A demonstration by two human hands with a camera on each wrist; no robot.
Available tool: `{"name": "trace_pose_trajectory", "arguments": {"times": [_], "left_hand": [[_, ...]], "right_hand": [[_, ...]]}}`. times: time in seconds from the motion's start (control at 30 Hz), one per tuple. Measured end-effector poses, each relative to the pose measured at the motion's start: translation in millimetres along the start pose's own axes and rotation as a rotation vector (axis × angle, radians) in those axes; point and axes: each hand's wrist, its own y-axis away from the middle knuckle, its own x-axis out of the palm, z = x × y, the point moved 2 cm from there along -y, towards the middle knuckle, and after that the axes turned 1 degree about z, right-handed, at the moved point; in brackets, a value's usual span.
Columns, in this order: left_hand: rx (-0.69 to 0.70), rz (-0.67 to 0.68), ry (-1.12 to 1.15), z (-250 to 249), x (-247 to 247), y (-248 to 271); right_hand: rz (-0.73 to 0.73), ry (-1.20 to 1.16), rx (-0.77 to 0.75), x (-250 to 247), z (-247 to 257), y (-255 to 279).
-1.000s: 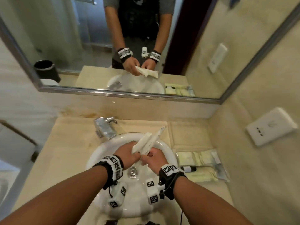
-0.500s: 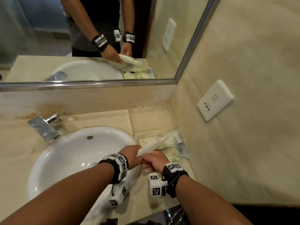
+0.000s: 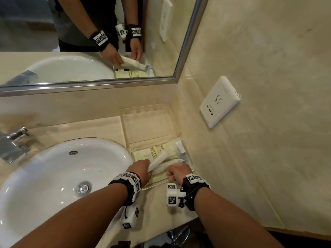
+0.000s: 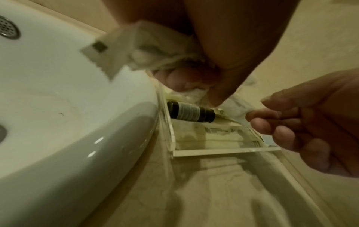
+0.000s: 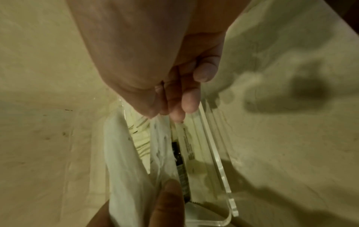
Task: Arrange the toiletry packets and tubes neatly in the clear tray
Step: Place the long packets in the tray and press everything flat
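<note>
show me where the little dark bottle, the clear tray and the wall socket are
dark bottle (image 4: 191, 112), left wrist view, on its pale label.
clear tray (image 3: 148, 120), head view, on its bare far compartment.
wall socket (image 3: 220, 102), head view, on its white faceplate.

the clear tray (image 3: 150, 123) looks like thick see-through acrylic, glossy, with polished edges. the white packets (image 3: 162, 162) have a thin crinkled plastic film, slightly shiny and creased. the pale yellow packets (image 3: 157, 152) under them look like flat matt paper or film; which one cannot be told. the dark tube (image 4: 189, 112) is glossy with a paler matt label. the sink (image 3: 53, 176) is smooth, glazed white ceramic with bright highlights. the faucet (image 3: 12, 142) is shiny chromed metal. the countertop (image 3: 80, 128) and wall (image 3: 268, 158) are polished beige stone with faint veining. the wall socket (image 3: 220, 102) is smooth white plastic.
</note>
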Motion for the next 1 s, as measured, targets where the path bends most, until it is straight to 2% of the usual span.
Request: {"name": "trace_pose_trajectory", "arguments": {"times": [0.1, 0.17, 0.3, 0.33, 0.37, 0.47, 0.7, 1.0], "left_hand": [[0.008, 0.005, -0.026, 0.0, 7.6, -6.5], [0.002, 0.010, -0.038, 1.4, 11.6, -7.5], [-0.016, 0.026, -0.023, 8.7, 16.4, -8.5], [-0.017, 0.025, -0.019, 9.8, 16.6, -8.9], [-0.014, 0.022, -0.016, 10.2, 16.5, -9.4], [0.005, 0.001, -0.018, 9.1, 15.6, -11.6], [-0.062, -0.011, -0.043, 9.0, 18.3, -16.4], [-0.053, 0.037, -0.074, 9.6, 18.4, -18.4]], "right_hand": [[0.031, 0.118, -0.058, -3.2, 1.2, -7.2], [0.082, 0.288, -0.096, -5.8, 0.5, -8.6], [0.099, 0.436, -0.112, -3.2, -4.1, -15.6], [0.081, 0.439, -0.147, -2.9, -11.1, -19.1], [0.025, 0.338, -0.121, -3.7, -11.5, -20.2], [-0.162, 0.481, -0.213, -7.2, -11.8, -26.3], [-0.031, 0.618, -0.266, -4.5, -8.5, -27.4], [-0.005, 0.693, -0.284, -3.2, -3.1, -30.7]]}}
